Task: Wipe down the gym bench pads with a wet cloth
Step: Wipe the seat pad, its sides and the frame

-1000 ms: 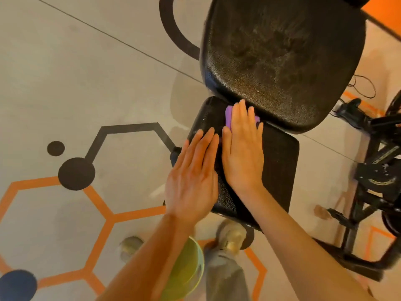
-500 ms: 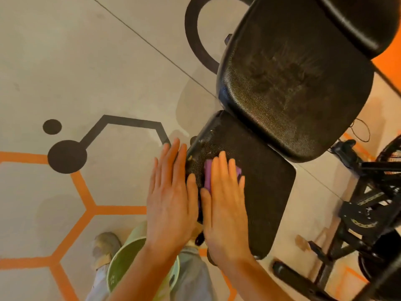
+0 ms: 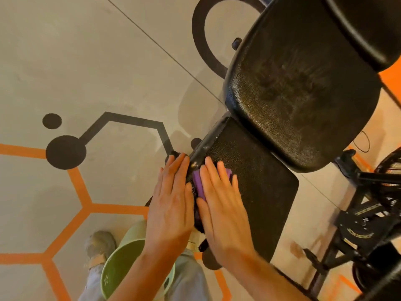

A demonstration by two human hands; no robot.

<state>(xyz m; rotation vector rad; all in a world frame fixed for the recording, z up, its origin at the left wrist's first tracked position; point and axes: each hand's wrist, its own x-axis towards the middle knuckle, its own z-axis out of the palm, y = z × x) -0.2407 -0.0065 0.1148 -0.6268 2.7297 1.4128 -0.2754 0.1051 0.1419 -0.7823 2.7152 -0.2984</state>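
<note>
A black textured seat pad (image 3: 262,187) lies in the middle, with a larger black back pad (image 3: 293,101) angled above it. My right hand (image 3: 223,203) lies flat on a purple cloth (image 3: 198,185), pressing it onto the near left part of the seat pad. Only the cloth's left edge and a corner past my fingertips show. My left hand (image 3: 171,205) rests flat, fingers together, along the seat pad's left edge, touching the right hand's thumb side.
A light green bucket (image 3: 121,272) hangs from my left forearm above my legs and grey shoe (image 3: 99,246). The black bench frame and adjuster (image 3: 358,227) stand at right. The grey floor has orange and black hexagon markings (image 3: 82,187).
Both hands and the cloth slid from the far end of the seat pad, by the back pad, toward its near left corner. The view also tilted, showing more of the back pad.
</note>
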